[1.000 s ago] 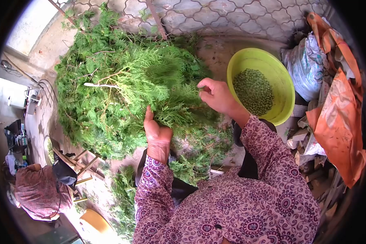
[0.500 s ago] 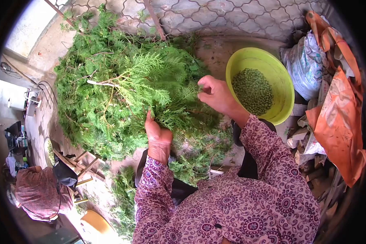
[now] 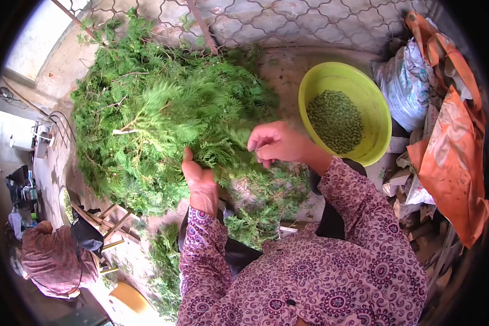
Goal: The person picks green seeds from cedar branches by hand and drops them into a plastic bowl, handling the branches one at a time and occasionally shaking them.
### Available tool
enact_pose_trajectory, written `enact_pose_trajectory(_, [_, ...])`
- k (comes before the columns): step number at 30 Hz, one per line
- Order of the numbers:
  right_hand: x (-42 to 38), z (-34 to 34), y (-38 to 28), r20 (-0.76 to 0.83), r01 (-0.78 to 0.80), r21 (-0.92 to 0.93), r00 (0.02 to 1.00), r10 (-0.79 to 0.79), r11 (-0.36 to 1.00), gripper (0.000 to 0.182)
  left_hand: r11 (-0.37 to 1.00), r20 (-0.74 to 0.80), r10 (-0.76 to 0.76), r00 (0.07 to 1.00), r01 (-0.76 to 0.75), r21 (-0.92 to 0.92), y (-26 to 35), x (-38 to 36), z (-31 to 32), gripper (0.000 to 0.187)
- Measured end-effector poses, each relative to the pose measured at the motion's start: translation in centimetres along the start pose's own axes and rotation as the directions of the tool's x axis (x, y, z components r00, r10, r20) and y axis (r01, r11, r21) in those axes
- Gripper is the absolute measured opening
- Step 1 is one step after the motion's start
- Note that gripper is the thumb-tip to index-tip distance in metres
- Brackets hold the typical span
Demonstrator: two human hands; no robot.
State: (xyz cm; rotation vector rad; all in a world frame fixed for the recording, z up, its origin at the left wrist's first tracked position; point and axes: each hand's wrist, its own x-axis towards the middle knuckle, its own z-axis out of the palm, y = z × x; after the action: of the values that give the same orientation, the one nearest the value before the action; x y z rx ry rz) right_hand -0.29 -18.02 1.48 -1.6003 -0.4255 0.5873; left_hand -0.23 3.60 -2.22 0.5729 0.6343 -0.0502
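Note:
A leafy green branch (image 3: 171, 117), partly blurred, lies over my left hand (image 3: 200, 182), whose thumb shows while the fingers are wrapped under the foliage. My right hand (image 3: 274, 142) is at the right edge of the sprigs, thumb and fingers pinched together; what they hold, if anything, is too small to tell. Beneath and behind spreads a big heap of green branches (image 3: 108, 157). A yellow-green basin (image 3: 379, 130) stands right of my right hand, with many small round green pieces (image 3: 336, 122) inside.
A wire mesh (image 3: 288, 27) runs along the back wall. White sack (image 3: 402, 87) and orange bag (image 3: 453, 168) are at the right, above wood pieces. At lower left are a person in dark red clothing (image 3: 54, 261), a wooden frame (image 3: 114, 220) and an orange tub (image 3: 129, 298).
My right hand has moved left and slightly down, and its fingers have closed. My left hand and the branch have shifted a little left.

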Motion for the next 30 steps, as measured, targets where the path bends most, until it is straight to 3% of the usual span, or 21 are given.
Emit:
enact_pose_trajectory(2, [-1.1, -0.2, -2.0, -0.030, 0.022, 0.259, 0.999, -0.015, 0.966, 0.011, 0.999, 0.049, 0.030, 0.998, -0.029, -0.019, 0.0, 1.1, -1.2, 0.037])
enact_pose_trajectory(3, [-1.1, -0.3, -1.9, -0.031, 0.022, 0.262, 0.999, -0.014, 0.965, 0.011, 0.998, 0.101, 0.053, 0.993, -0.050, -0.032, 0.0, 1.5, -1.8, 0.037])
enact_pose_trajectory(5, [-1.0, -0.6, -1.5, -0.029, -0.043, 0.475, 0.998, 0.064, 0.879, 0.011, 0.998, 0.101, 0.062, 0.993, -0.061, -0.010, -0.1, 0.9, -1.0, 0.038])
enact_pose_trajectory(7, [-0.6, -0.6, -0.9, 0.026, -0.112, 0.522, 0.993, 0.115, 0.845, 0.011, 0.998, 0.046, 0.062, 0.997, -0.062, 0.002, -0.1, -0.1, 0.0, 0.039])
enact_pose_trajectory(9, [-0.4, 0.0, -0.6, 0.069, -0.147, 0.340, 0.989, 0.131, 0.929, 0.012, 0.998, 0.004, 0.056, 0.998, -0.056, 0.003, -0.1, -0.7, 0.8, 0.040])
enact_pose_trajectory(10, [-0.1, 0.7, 0.0, 0.066, -0.075, 0.269, 0.996, 0.060, 0.960, 0.012, 0.999, -0.039, 0.049, 0.998, -0.048, 0.004, -0.2, -0.9, 1.1, 0.041])
enact_pose_trajectory(11, [0.1, 1.3, 0.6, 0.067, -0.076, 0.271, 0.996, 0.060, 0.960, 0.012, 0.999, -0.041, 0.050, 0.998, -0.049, 0.004, -0.2, -1.0, 1.3, 0.041])
enact_pose_trajectory(13, [0.2, 2.3, 1.4, 0.026, 0.157, 0.002, 0.987, -0.157, 0.988, 0.016, 0.999, 0.018, 0.045, 0.999, -0.044, -0.004, -0.3, -1.1, 1.4, 0.042])
enact_pose_trajectory(15, [-0.1, 3.1, 1.2, 0.015, 0.067, -0.101, 0.998, -0.066, 0.993, 0.023, 0.999, 0.020, 0.039, 0.999, -0.038, -0.016, -0.5, -0.9, 1.3, 0.042])
enact_pose_trajectory(17, [0.2, 3.8, 2.4, -0.126, 0.282, -0.544, 0.904, -0.409, 0.790, 0.030, 0.999, 0.024, 0.033, 0.999, -0.033, -0.028, -0.7, -0.8, 1.1, 0.042])
enact_pose_trajectory(23, [0.5, 4.9, 1.9, -0.205, 0.201, -0.682, 0.870, -0.448, 0.703, 0.033, 0.998, 0.091, -0.021, 0.996, 0.027, -0.060, -1.1, -0.7, 0.9, 0.043])
enact_pose_trajectory(30, [0.7, 5.1, 2.2, -0.194, 0.223, -0.747, 0.828, -0.527, 0.627, 0.027, 0.993, 0.125, -0.057, 0.990, 0.070, -0.099, -0.9, -1.4, 1.2, 0.046])
